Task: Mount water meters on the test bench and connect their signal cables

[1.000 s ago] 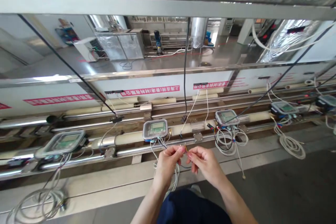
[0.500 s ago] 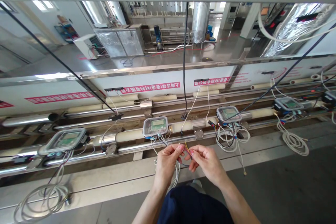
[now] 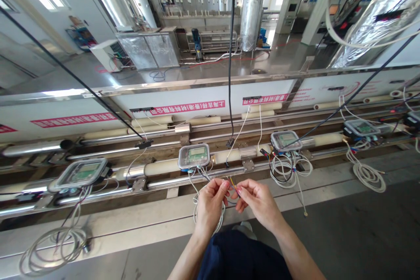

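Left hand (image 3: 210, 203) and right hand (image 3: 257, 199) meet just in front of the middle meter (image 3: 194, 156), each with fingers pinching the thin coloured wire ends (image 3: 233, 182) between them. The wires' long axis runs toward 12 o'clock, tips up and away from the person. The step is best done, it seems, with grips close to the tips and the white cable (image 3: 197, 194) slack.

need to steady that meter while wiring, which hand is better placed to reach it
Left, probably. The left hand sits almost directly below the meter, by its cable; the right hand is farther off, pinching the wire ends.
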Demonstrator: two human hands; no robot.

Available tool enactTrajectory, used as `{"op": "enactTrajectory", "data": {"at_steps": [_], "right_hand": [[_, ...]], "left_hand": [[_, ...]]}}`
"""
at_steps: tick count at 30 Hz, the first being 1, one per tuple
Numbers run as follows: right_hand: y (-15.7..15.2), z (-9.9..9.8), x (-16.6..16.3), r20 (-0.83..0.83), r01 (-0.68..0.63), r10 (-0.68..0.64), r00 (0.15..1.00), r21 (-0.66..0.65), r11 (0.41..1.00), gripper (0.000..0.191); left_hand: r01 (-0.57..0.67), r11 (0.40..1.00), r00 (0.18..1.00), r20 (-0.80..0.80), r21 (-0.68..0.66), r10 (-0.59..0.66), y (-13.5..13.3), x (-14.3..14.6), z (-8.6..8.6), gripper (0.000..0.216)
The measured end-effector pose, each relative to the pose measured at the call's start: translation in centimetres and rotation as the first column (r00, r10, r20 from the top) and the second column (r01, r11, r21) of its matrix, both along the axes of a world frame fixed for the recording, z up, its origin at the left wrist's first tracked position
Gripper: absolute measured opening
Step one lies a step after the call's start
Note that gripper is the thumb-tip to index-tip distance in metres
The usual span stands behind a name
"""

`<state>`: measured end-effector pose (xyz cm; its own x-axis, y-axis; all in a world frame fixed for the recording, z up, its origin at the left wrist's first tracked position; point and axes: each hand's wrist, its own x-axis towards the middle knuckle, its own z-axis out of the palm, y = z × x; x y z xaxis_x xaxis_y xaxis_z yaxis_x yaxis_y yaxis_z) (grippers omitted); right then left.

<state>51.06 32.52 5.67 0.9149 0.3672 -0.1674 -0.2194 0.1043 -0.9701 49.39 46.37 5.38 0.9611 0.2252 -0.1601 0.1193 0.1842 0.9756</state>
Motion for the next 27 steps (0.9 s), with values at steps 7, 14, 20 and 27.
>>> {"op": "enactTrajectory", "data": {"at_steps": [7,14,20,27], "right_hand": [[0.0,0.0,-0.1,-0.019,-0.01,0.01,1.0,0.013,1.0,0.041],[-0.1,-0.1,-0.1,-0.011,-0.057,0.057,0.998,0.011,0.998,0.037],[-0.3,0.0,-0.1,-0.013,-0.098,0.098,0.995,0.002,0.995,0.036],[-0.3,-0.2,0.0,-0.042,-0.035,0.036,0.998,0.028,0.999,0.033]], "left_hand": [[0.051,0.985,0.999,0.0,-0.163,-0.052,-0.1,-0.2,0.3,0.031],[0.104,0.956,0.993,-0.033,-0.275,-0.118,0.3,-0.1,0.1,0.031],[0.148,0.964,0.988,-0.001,-0.221,-0.152,0.9,0.1,-0.6,0.024],[0.152,0.973,0.988,0.042,-0.174,-0.147,1.0,0.1,-0.5,0.021]]}}
